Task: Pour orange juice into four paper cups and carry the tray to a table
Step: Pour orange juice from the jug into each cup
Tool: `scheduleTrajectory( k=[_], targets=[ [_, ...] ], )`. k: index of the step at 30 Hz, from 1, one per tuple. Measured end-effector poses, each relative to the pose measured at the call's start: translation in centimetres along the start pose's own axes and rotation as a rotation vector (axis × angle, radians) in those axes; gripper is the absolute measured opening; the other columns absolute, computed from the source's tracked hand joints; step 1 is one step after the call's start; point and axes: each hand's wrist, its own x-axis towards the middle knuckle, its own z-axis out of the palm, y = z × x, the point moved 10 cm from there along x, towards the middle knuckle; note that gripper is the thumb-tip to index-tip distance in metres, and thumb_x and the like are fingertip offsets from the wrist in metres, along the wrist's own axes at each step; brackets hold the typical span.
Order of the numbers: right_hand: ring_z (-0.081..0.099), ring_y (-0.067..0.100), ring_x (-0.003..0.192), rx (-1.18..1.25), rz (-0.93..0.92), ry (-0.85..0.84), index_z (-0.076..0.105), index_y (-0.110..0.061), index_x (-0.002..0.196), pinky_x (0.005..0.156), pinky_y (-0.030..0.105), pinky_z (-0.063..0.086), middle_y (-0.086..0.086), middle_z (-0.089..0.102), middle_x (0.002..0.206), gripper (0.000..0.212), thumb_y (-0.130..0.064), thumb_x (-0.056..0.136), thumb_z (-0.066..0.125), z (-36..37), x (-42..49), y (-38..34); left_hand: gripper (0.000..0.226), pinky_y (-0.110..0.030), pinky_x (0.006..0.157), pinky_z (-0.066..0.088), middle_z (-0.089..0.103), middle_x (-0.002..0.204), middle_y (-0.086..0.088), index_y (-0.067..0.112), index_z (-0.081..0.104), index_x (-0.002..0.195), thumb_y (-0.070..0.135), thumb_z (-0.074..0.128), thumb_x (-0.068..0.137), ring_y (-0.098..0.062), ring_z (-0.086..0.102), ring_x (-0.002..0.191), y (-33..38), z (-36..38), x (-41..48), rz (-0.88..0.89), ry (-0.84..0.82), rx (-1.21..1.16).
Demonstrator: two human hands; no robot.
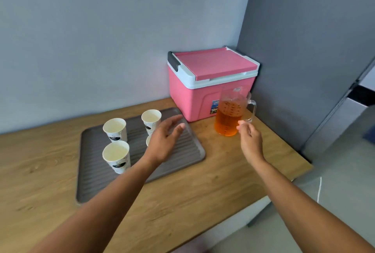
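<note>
Head view: grey tray [188, 151] on wooden table [182, 202], four empty paper cups [116, 154] toward its left half. Left hand [164, 141] flat, fingers spread, over tray's right part. Right hand [250, 139] loosely curled, empty, at handle of juice jug [228, 123]. Jug just before pink cooler [203, 94], near table's right edge.
</note>
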Motion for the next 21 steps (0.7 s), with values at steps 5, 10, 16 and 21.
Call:
scheduleTrajectory(
  k=[5,10,16,21],
  targets=[
    [0.057,0.022,0.111,-0.047,-0.011,0.106,0.060,-0.012,0.124,0.083,0.029,0.040,0.006,0.062,0.121,0.038,-0.032,0.102,0.038,-3.8,4.6,0.7,0.048,-0.011,0.094,0.039,0.055,0.134,0.006,0.016,0.050,0.139,0.034,0.055,0.096,-0.003,0.050,0.121,0.6,6.1,4.5,-0.108,-0.101,-0.102],
    [0.054,0.022,0.121,-0.075,-0.022,0.063,0.049,-0.014,0.139,0.088,0.026,0.036,0.007,0.057,0.138,0.044,-0.036,0.103,0.034,-4.5,9.4,1.2,0.061,-0.024,0.103,0.030,0.043,0.147,0.002,0.017,0.038,0.147,0.047,0.049,0.095,-0.011,0.040,0.133,0.9,11.5,9.1,-0.196,-0.132,-0.174],
    [0.044,0.016,0.136,0.001,-0.051,-0.076,0.042,-0.020,0.147,0.104,0.026,0.034,0.000,0.047,0.149,0.051,-0.045,0.103,0.031,-2.9,13.9,1.8,0.053,-0.032,0.101,0.032,0.046,0.127,0.015,0.026,0.043,0.141,0.055,0.028,0.099,-0.008,0.042,0.118,2.1,16.7,13.2,-0.228,-0.157,-0.198],
    [0.055,0.010,0.120,0.053,-0.080,-0.167,0.048,-0.031,0.140,0.097,0.032,0.049,-0.007,0.057,0.135,0.048,-0.052,0.100,0.032,-0.9,15.0,2.8,0.066,-0.049,0.116,0.026,0.044,0.149,0.001,0.030,0.040,0.143,0.068,0.024,0.091,-0.021,0.038,0.137,1.1,18.4,15.3,-0.291,-0.114,-0.234]
  ],
)
